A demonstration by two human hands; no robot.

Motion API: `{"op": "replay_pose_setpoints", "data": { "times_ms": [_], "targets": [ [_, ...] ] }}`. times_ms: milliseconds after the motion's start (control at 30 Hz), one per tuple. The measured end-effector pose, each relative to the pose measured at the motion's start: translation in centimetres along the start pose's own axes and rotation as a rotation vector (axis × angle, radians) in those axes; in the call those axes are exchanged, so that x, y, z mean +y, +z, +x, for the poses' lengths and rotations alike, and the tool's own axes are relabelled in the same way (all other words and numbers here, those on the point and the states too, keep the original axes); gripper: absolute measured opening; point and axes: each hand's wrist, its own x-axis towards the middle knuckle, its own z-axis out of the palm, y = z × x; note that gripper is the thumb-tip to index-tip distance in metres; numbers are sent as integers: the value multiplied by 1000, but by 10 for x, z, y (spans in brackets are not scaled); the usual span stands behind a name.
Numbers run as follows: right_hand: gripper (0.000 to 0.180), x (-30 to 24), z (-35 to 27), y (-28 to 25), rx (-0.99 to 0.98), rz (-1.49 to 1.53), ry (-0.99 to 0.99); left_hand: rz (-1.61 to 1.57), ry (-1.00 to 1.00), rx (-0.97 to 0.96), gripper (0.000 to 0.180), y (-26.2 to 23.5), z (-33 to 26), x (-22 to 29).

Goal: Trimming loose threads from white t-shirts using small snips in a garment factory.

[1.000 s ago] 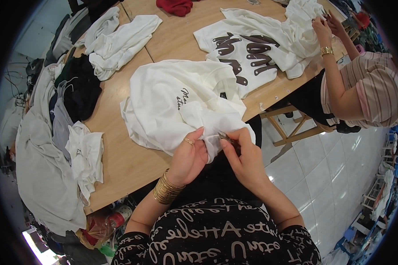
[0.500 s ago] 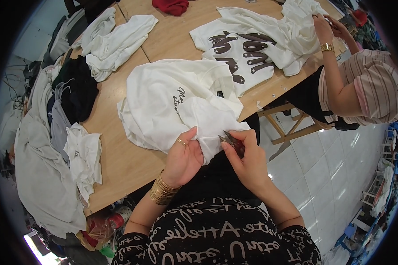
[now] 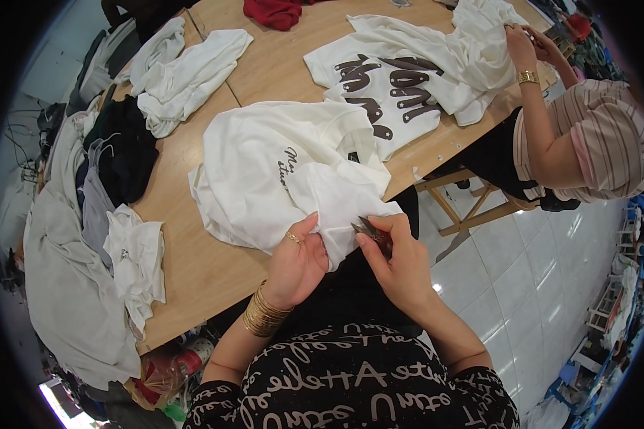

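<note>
A white shirt point(image 3: 254, 168) with dark lettering lies across the near side of the wooden table, its collar toward the far right. At its near edge, my left hand point(image 3: 299, 261) pinches the fabric between thumb and fingers; gold bangles circle that wrist. My right hand point(image 3: 399, 259) is closed around thread snips point(image 3: 377, 236) with dark reddish handles. Their pointed metal blades stand apart, aimed left over the cloth close to my left thumb. Whether the blades touch the fabric, I cannot tell.
Another white shirt point(image 3: 386, 89) with large brown lettering lies beyond, near a co-worker point(image 3: 587, 139) handling white cloth at right. White garments point(image 3: 193, 79) and a red cloth point(image 3: 273, 13) lie farther back. Clothes hang over the table's left edge. A wooden stool point(image 3: 472, 204) stands at right.
The snips and my right hand have shifted very slightly left. My left hand keeps its hold on the shirt, and the whole view has moved a little.
</note>
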Motion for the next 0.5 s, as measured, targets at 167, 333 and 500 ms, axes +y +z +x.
{"op": "replay_pose_setpoints", "data": {
  "times_ms": [167,333,500],
  "targets": [
    [26,3,0,4,9,104,75,-1,14,-7,41,3,0,-2],
    [28,3,6,3,-12,210,211,220,21,147,33,-2,-2,-8],
    [25,20,14,8,-83,607,346,217,60,143,30,6,-1,-11]
  ]
}}
